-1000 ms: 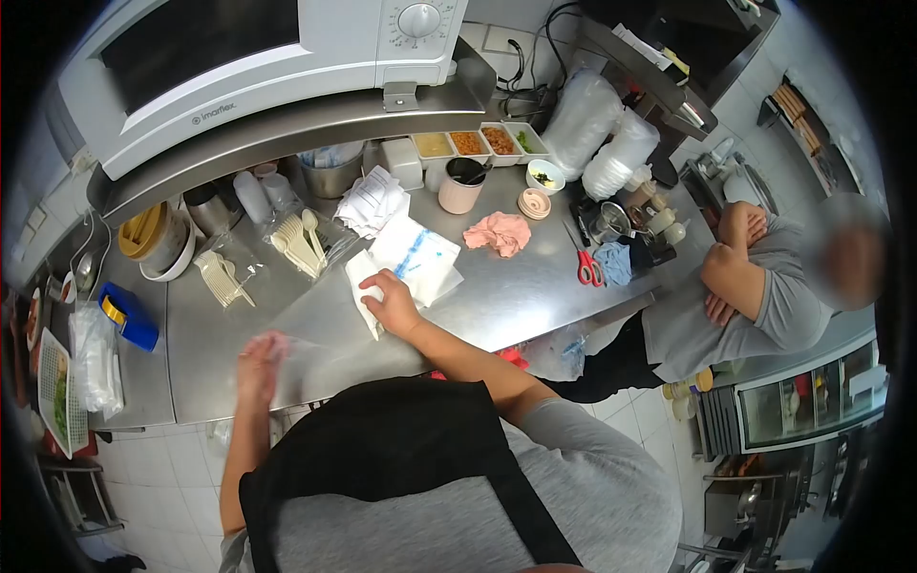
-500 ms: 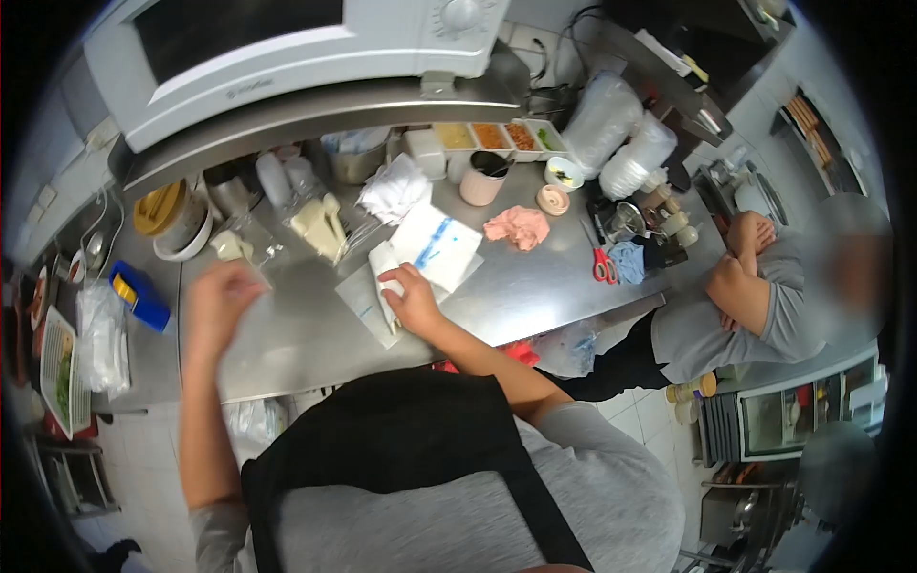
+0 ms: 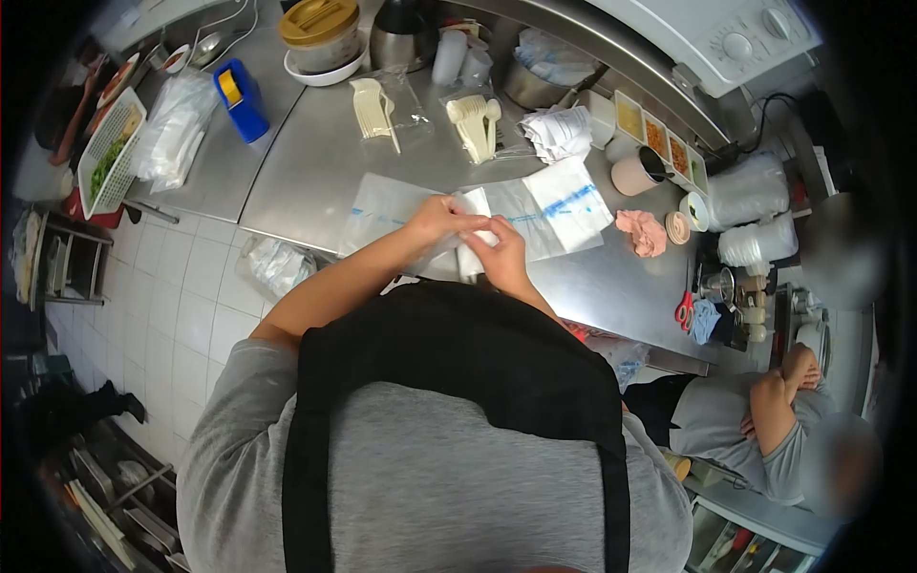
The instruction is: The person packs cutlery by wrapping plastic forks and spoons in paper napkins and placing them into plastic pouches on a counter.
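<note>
My L hand (image 3: 442, 220) + R hand (image 3: 503, 253) together, fingertips pinched on white strip (image 3: 474, 201), approx. mid clear plastic sheet (image 3: 379, 206). Prog., my guess: sheet laid flat, strip on it = done; strip work looks unfinished, sheet not folded over yet. White pile (image 3: 562, 202) w/ blue print at sheet's R end, not in hand. Bagged spoons (image 3: 470, 126) beyond sheet; pink cloth (image 3: 642, 233) R of sheet.

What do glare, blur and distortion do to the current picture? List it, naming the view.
Head view: glare whitens the steel table toward its right side; head view: wide-angle distortion, with black, rounded corners; head view: a blurred patch covers the head of the other person; head view: left hand and right hand keep readable outlines.
</note>
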Tool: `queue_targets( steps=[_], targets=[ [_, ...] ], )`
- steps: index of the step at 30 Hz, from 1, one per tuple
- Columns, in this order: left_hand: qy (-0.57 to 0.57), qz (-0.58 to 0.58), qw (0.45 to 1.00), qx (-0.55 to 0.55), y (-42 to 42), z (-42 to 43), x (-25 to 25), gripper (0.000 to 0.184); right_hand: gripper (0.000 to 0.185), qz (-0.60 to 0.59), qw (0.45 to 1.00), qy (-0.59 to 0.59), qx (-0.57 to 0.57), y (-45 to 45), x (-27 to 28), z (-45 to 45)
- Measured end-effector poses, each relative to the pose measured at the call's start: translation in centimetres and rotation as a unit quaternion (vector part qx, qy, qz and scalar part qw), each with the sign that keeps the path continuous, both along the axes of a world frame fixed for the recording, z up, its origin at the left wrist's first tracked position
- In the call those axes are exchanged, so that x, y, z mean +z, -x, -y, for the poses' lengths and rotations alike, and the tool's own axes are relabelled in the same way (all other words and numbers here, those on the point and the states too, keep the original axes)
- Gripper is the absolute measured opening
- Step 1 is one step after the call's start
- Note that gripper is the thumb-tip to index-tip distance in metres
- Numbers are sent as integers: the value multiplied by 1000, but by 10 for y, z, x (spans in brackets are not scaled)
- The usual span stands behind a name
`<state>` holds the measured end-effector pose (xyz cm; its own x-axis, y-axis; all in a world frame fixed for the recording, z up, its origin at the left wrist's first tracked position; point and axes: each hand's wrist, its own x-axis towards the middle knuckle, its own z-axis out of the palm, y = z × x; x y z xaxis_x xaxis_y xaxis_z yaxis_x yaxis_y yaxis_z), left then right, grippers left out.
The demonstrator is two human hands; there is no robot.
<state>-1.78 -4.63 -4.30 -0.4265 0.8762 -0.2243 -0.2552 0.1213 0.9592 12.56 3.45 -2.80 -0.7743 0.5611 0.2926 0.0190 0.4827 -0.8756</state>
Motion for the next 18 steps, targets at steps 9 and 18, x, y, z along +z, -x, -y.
queue_targets(
  steps=[9, 18],
  targets=[
    [-93, -79, 992, 29, 42, 22, 23, 21, 13, -17, 992, -1, -128, -1, -20, -26],
    [63, -619, 780, -70, 36, 26, 70, 26, 11, -2, 989, -86, -121, -3, 10, -20]
  ],
)
